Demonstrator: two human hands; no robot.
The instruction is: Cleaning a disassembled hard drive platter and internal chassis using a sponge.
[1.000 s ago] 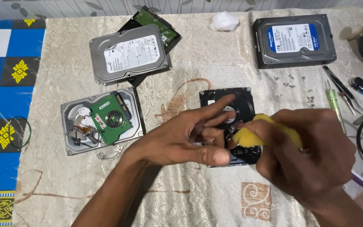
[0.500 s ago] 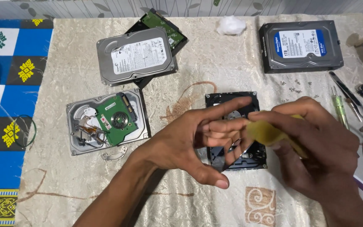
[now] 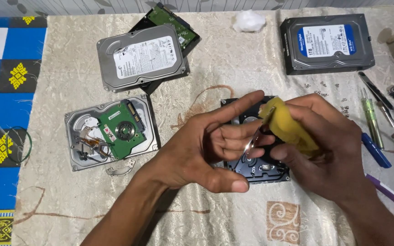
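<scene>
On the beige cloth [image 3: 233, 68], both hands hide the black drive [image 3: 256, 169]; right hand [image 3: 324, 150] clutches yellow cloth [image 3: 288, 125].

five hard drives [image 3: 140, 57], two hands [image 3: 197, 146], one yellow cloth [image 3: 288, 127].

I see a yellow cloth [image 3: 290, 127] bunched and folded, just right of frame centre, pressed onto a thin shiny disk [image 3: 253, 142] held edge-on. Directly beneath both lies an opened black hard drive [image 3: 256, 171], flat on the desk, mostly hidden, its lower edge showing.
</scene>
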